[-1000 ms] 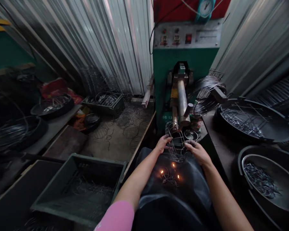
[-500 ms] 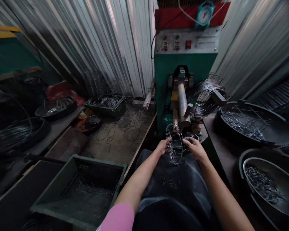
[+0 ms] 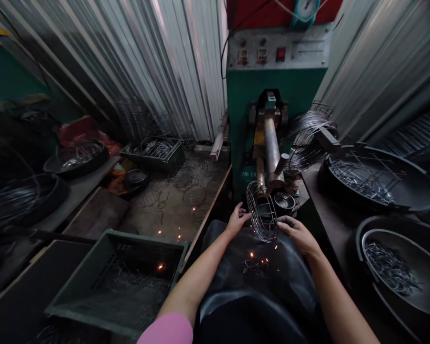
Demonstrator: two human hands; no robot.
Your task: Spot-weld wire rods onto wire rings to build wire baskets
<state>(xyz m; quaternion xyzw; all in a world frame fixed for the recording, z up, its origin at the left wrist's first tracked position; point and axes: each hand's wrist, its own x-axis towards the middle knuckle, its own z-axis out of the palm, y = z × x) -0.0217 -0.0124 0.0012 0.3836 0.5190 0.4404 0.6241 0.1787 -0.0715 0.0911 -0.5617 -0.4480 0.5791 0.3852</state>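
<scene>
A round wire cage (image 3: 262,216) stands on edge under the steel arm (image 3: 271,149) of a green welding machine (image 3: 274,91). My left hand (image 3: 238,219) is at its left rim, fingers spread and touching the wire. My right hand (image 3: 296,230) grips the cage's lower right rim. Orange sparks fall around it, onto the dark apron (image 3: 258,282) over my lap and the floor to the left. Wire scraps (image 3: 253,267) lie on the apron.
A green plastic crate (image 3: 118,279) with wire bits sits at lower left. Black basins (image 3: 383,179) of wire pieces stand on the right bench, another (image 3: 397,267) nearer. A wire coil (image 3: 308,138) hangs by the machine. Corrugated metal walls surround me.
The cage has tipped more upright against the machine arm and new sparks are flying. My left hand has opened and loosened from the rim.
</scene>
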